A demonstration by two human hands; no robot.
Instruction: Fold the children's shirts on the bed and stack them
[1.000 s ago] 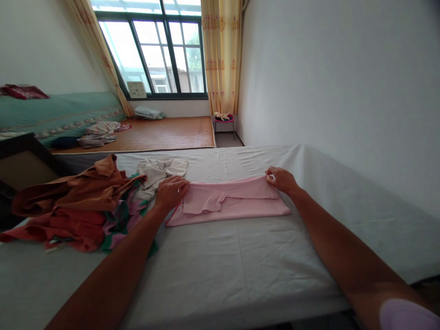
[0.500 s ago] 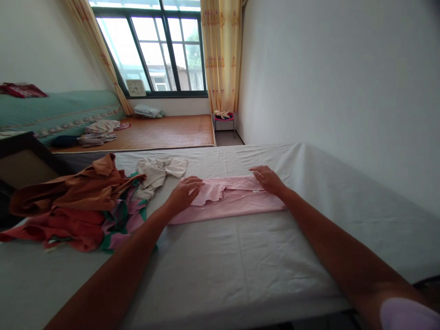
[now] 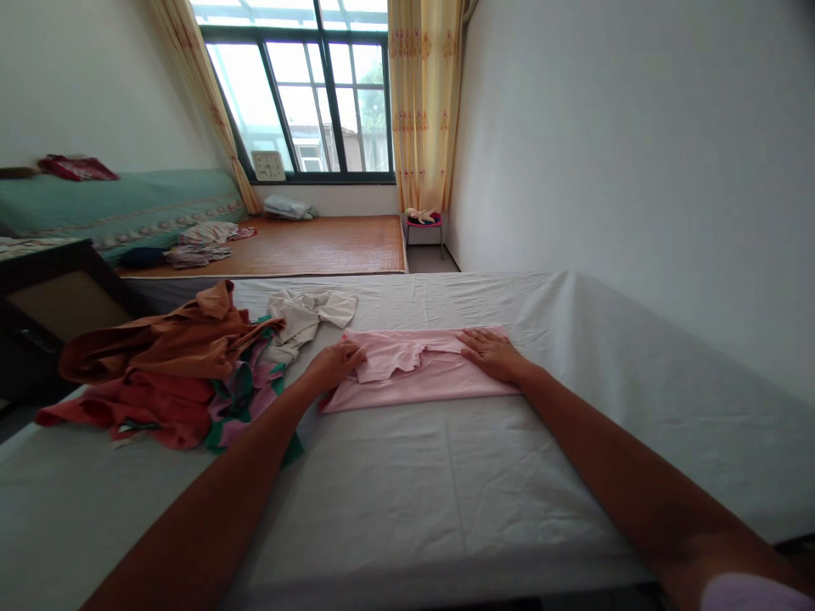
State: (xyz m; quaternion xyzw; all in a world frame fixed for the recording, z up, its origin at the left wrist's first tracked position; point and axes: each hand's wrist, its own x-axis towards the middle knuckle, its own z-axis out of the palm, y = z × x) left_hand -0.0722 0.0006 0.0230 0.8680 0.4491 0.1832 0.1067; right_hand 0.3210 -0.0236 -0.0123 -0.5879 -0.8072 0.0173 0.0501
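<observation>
A pink shirt (image 3: 439,378) lies folded into a long flat strip across the bed, its short sleeve turned in on top. At the strip's left end, my left hand (image 3: 336,367) is closed, its fingers curled on the cloth. A bit of red shows beside those fingertips and at the lower left corner. My right hand (image 3: 493,353) rests flat on the right end, fingers stretched out and palm down.
To the left lies a heap with a brown garment (image 3: 159,339), a red garment (image 3: 159,407) and a pink-and-green garment (image 3: 238,395). Behind it is a cream garment (image 3: 296,322). A white sheet (image 3: 407,492) covers the bed; a wall (image 3: 637,153) rises on the right.
My right hand has gone from hovering with bent fingers to lying flat on the shirt. My left hand's fingers have curled in at the left end. The view has shifted slightly.
</observation>
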